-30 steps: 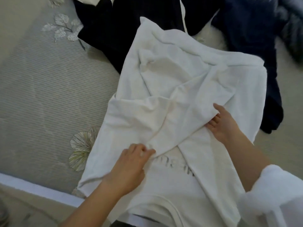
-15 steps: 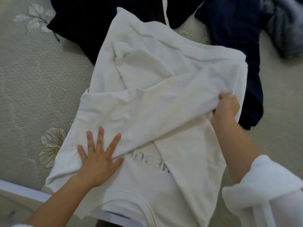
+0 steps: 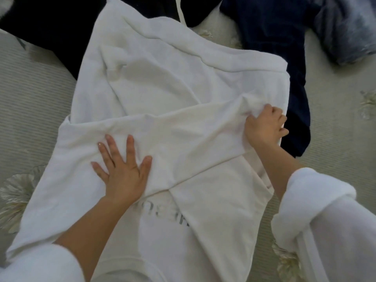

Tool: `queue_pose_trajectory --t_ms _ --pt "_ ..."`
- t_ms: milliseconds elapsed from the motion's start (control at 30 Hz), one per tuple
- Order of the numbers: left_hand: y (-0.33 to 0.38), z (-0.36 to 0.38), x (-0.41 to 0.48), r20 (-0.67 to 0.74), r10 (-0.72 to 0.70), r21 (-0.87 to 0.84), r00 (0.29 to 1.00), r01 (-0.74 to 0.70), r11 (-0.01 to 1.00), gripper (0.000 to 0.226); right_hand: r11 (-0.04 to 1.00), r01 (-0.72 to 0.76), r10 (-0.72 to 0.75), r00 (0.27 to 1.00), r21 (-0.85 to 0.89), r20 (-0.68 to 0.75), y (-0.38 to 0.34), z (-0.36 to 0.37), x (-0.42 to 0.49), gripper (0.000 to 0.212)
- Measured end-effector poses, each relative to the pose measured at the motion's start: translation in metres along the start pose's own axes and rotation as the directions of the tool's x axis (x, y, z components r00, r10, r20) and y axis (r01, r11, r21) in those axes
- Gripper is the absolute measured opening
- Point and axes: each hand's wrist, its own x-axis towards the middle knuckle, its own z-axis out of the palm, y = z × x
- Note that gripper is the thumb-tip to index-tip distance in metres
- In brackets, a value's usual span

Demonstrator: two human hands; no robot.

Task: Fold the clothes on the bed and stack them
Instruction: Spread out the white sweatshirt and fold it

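A white long-sleeved top lies spread on the bed, its neckline nearest me and grey lettering partly showing. One sleeve is folded across the body from left to right. My left hand presses flat on this sleeve with fingers spread. My right hand grips the bunched end of the sleeve at the top's right edge.
A black garment lies at the back left, partly under the white top. A navy garment lies at the back right, and a grey-blue one beyond it. The bedspread is pale with leaf patterns.
My left hand let go of the sleeve and flattened onto it. My right hand drew the sleeve end rightward across the top to its right edge.
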Motion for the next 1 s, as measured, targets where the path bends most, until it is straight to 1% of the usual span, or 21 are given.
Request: queue_pose_trajectory --t_ms 67,100,133,200,233,300,400,433,467,500,533,567,633,667,700,733,767,833,867,933,1000 --pt "-0.002 0.002 -0.001 -0.009 0.009 0.004 1.0 -0.009 1.0 0.073 0.997 0.025 -0.024 1.0 -0.079 0.004 0.007 -0.001 0.003 0.036" --pt "-0.002 0.002 -0.001 -0.013 0.011 0.005 1.0 -0.011 1.0 0.073 0.995 0.061 -0.062 0.998 -0.076 -0.006 0.01 -0.003 0.004 0.03" --pt "-0.002 0.002 -0.001 -0.02 0.01 0.006 1.0 -0.01 1.0 0.073 0.993 0.108 -0.11 0.994 -0.041 -0.028 0.013 -0.006 0.005 0.021" --pt "-0.002 0.002 -0.001 -0.031 0.009 0.013 0.999 -0.008 1.0 0.073 0.976 0.215 -0.207 0.967 0.044 -0.147 0.024 -0.014 0.007 0.002" --pt "-0.002 0.002 -0.001 -0.032 0.009 0.017 0.999 -0.008 1.0 0.073 0.965 0.258 -0.241 0.944 0.05 -0.227 0.03 -0.017 0.008 0.008" --pt "-0.001 0.002 -0.001 -0.025 0.007 0.02 1.0 -0.007 1.0 0.074 0.971 0.236 -0.217 0.938 0.042 -0.27 0.039 -0.022 0.009 0.017" --pt "0.0 0.0 -0.001 -0.019 0.014 0.016 1.0 -0.013 1.0 0.075 0.998 0.068 -0.066 0.981 0.006 -0.185 0.044 -0.019 0.002 0.04" --pt "0.001 -0.001 -0.002 -0.022 0.021 0.016 1.0 -0.021 1.0 0.075 0.997 0.076 -0.072 0.982 0.019 -0.174 0.04 -0.018 -0.004 0.049" --pt "0.002 -0.001 -0.004 -0.027 0.041 0.025 0.999 -0.04 0.999 0.076 0.989 0.141 -0.131 0.975 0.046 -0.177 0.034 -0.015 -0.013 0.054" --pt "0.004 -0.001 -0.007 -0.032 0.081 0.052 0.996 -0.079 0.996 0.076 0.965 0.251 -0.235 0.956 0.073 -0.178 0.025 -0.011 -0.024 0.055" --pt "0.008 0.001 -0.01 -0.028 0.146 0.097 0.989 -0.143 0.985 0.076 0.92 0.382 -0.365 0.918 0.093 -0.155 0.015 -0.005 -0.036 0.054" --pt "0.015 0.004 -0.014 -0.01 0.225 0.144 0.974 -0.221 0.965 0.075 0.846 0.523 -0.512 0.851 0.101 -0.118 0.005 0.003 -0.051 0.053" --pt "0.03 0.013 -0.021 0.049 0.364 0.207 0.93 -0.366 0.907 0.07 0.643 0.764 -0.766 0.643 0.044 0.029 -0.009 0.022 -0.077 0.054" --pt "0.036 0.017 -0.024 0.076 0.408 0.232 0.91 -0.414 0.88 0.068 0.555 0.832 -0.822 0.551 -0.009 0.144 -0.011 0.031 -0.085 0.055" --pt "0.039 0.021 -0.026 0.096 0.433 0.252 0.896 -0.443 0.86 0.066 0.507 0.86 -0.829 0.507 -0.065 0.238 -0.008 0.038 -0.086 0.055" --pt "0.039 0.023 -0.025 0.105 0.442 0.266 0.891 -0.454 0.851 0.066 0.517 0.848 -0.796 0.526 -0.117 0.298 0.001 0.042 -0.078 0.055" --pt "0.035 0.022 -0.023 0.102 0.437 0.273 0.894 -0.447 0.852 0.065 0.586 0.794 -0.732 0.604 -0.161 0.315 0.013 0.041 -0.066 0.056" --pt "0.017 0.014 -0.017 0.075 0.381 0.274 0.922 -0.386 0.881 0.064 0.751 0.61 -0.546 0.788 -0.251 0.282 0.046 0.033 -0.041 0.058" --pt "0.005 0.008 -0.014 0.05 0.333 0.258 0.942 -0.335 0.907 0.065 0.774 0.55 -0.481 0.833 -0.312 0.275 0.061 0.026 -0.031 0.059" --pt "-0.022 -0.006 -0.011 -0.005 0.205 0.206 0.979 -0.2 0.958 0.067 0.768 0.501 -0.418 0.864 -0.398 0.281 0.078 0.015 -0.026 0.059" --pt "-0.043 -0.017 -0.015 -0.036 0.103 0.185 0.994 -0.095 0.978 0.07 0.813 0.453 -0.381 0.889 -0.367 0.254 0.07 0.014 -0.037 0.06"
